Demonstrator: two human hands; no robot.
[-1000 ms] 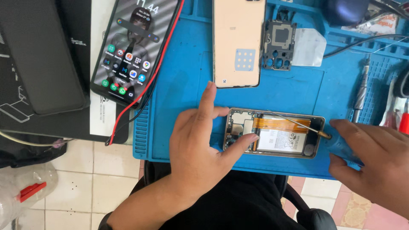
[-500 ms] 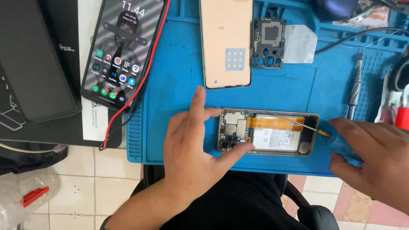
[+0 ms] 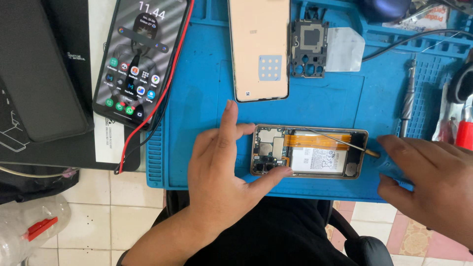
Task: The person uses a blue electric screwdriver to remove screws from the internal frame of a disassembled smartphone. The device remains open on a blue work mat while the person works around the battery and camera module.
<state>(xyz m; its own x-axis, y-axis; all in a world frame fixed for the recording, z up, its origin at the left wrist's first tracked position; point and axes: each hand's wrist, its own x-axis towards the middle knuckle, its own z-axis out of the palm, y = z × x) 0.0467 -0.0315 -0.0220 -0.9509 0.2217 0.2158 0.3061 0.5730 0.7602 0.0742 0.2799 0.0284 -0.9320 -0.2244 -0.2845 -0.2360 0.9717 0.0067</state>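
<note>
An opened phone (image 3: pixel 320 158) with its back off lies on the blue work mat (image 3: pixel 197 98), showing circuit boards, an orange flex cable and a white-labelled battery. My left hand (image 3: pixel 221 172) grips its left end, thumb on the near edge, a finger on the far corner, index finger raised. A thin metal probe with a brown tip (image 3: pixel 340 142) rests across the phone's right half. My right hand (image 3: pixel 428 177) lies with fingers spread on the mat just right of the phone, next to the probe's end and holding nothing.
A beige back cover (image 3: pixel 259 49), a black inner frame piece (image 3: pixel 309 49) and a clear film (image 3: pixel 346 49) lie at the mat's far side. A lit phone (image 3: pixel 140 64) with a red cable sits left, beside a black slab (image 3: pixel 39 74). A screwdriver (image 3: pixel 408 98) and red-handled tool (image 3: pixel 464 134) lie right.
The view has drifted slightly, so everything sits a little further left in the picture. Both hands keep their places at the ends of the opened phone.
</note>
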